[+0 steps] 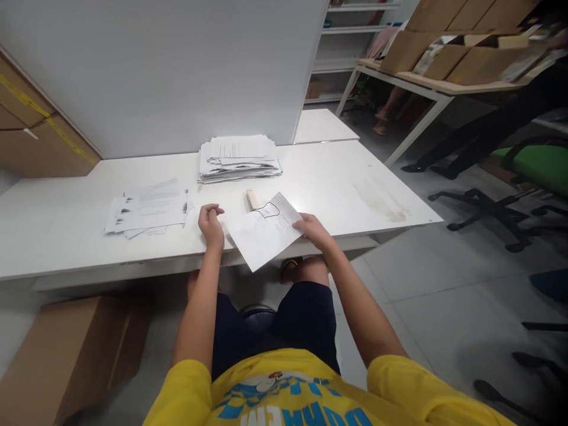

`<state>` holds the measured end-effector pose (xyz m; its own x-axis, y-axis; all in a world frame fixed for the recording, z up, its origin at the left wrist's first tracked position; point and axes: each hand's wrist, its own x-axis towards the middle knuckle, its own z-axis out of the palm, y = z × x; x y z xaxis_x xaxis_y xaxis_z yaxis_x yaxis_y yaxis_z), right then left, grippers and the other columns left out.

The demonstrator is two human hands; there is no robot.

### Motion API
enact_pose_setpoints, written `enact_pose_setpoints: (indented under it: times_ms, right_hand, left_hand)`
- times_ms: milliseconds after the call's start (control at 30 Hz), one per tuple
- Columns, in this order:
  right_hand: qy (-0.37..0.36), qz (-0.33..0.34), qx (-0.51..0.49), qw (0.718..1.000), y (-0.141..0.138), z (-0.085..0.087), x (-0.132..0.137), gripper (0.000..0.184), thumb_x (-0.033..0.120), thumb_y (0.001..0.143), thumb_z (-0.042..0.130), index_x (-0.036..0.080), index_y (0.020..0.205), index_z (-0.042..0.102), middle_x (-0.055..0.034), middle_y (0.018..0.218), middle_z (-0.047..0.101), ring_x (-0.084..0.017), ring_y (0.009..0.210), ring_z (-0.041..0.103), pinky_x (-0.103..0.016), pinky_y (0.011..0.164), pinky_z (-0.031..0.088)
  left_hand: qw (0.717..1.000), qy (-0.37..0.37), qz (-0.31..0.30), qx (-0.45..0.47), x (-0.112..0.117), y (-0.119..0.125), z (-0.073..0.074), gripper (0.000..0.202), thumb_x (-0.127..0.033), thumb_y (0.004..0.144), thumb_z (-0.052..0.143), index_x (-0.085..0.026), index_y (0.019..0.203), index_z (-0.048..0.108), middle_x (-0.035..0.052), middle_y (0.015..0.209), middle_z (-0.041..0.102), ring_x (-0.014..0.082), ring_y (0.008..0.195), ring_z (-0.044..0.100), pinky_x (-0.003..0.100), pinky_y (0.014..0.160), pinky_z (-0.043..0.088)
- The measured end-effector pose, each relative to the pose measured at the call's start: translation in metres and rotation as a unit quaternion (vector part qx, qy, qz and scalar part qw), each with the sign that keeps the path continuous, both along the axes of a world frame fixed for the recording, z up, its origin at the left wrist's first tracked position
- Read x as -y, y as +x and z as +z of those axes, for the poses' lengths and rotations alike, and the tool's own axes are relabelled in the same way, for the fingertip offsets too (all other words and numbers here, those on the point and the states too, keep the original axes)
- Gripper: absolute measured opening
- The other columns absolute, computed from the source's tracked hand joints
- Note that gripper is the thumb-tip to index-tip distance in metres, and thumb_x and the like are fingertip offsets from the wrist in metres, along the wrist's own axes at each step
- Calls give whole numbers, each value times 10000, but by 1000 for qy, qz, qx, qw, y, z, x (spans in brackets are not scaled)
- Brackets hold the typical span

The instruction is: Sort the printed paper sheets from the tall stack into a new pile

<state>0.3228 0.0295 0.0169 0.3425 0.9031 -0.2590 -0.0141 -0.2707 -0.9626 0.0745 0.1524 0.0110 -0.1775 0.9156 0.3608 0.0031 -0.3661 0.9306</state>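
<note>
A white sheet of paper (pixel 265 232) with a black outline drawn on it lies tilted over the front edge of the white table (pixel 337 177). My right hand (pixel 313 230) pinches its right edge. My left hand (pixel 212 224) rests on the table beside the sheet's left corner, fingers curled, with nothing visible in it. A small beige wooden block (pixel 252 199) lies just behind the sheet.
A thick stack of printed papers (pixel 238 157) sits at the back centre, a looser spread of sheets (pixel 148 208) to the left. A white partition stands behind. Cardboard boxes (pixel 66 355) lie under the table, a green chair (pixel 528 171) and another person's legs to the right.
</note>
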Motion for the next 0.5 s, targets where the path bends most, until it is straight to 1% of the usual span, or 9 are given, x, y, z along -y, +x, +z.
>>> enact_pose_setpoints:
  times_ms: [67,133,200,233,300,400,467,500]
  right_hand:
    - [-29,32,-15,999,6,6,-4,151,231,553,572,180,695,562,50,498,426,-70,438,326,-212,390,202]
    - [-55,59,-24,996,12,10,-8,128,196,542,577,174,664,549,39,492,438,-66,417,324,-214,376,190]
    - [-68,72,-30,995,17,13,-9,137,177,529,585,166,662,554,26,496,457,-70,407,342,-216,362,185]
    - [-67,72,-33,995,19,13,-8,145,172,524,588,164,665,556,22,500,464,-71,404,347,-216,357,185]
    - [-62,54,-40,996,22,11,-4,152,165,517,584,168,664,544,26,498,456,-66,398,336,-214,353,188]
    - [-45,-9,-51,998,23,6,1,156,175,525,578,182,669,518,45,485,416,-60,394,314,-212,355,200]
    - [-34,-48,-53,997,22,3,2,173,189,534,583,189,692,513,47,503,419,-62,403,321,-212,357,216]
    - [-29,-62,-51,996,21,1,2,180,197,538,585,192,701,509,46,520,427,-64,410,329,-212,359,226]
  left_hand:
    - [998,-43,-42,-35,-2,2,-1,182,-230,840,480,-211,968,608,15,799,661,165,816,652,307,825,512]
    - [987,-76,-94,-104,-4,4,-2,244,-236,824,532,-221,1053,615,25,876,687,184,875,658,323,840,505]
    - [973,-83,-128,-170,-4,7,-1,262,-235,814,560,-227,1064,638,36,922,703,204,915,655,346,863,496]
    - [969,-83,-140,-188,-3,8,0,251,-238,816,563,-227,1051,651,42,933,710,212,925,655,353,868,493]
    - [965,-85,-156,-193,-2,8,1,227,-249,830,553,-223,1024,667,53,947,723,225,943,662,358,864,498]
    - [965,-93,-160,-188,-1,8,0,211,-269,847,541,-220,1004,674,60,952,730,236,955,673,360,856,510]
    - [958,-93,-161,-217,-1,7,-2,231,-282,853,542,-219,1033,671,64,963,726,243,957,673,377,878,513]
    - [955,-80,-160,-236,-2,7,-3,263,-289,854,545,-217,1078,663,70,1000,724,249,988,667,391,907,508]
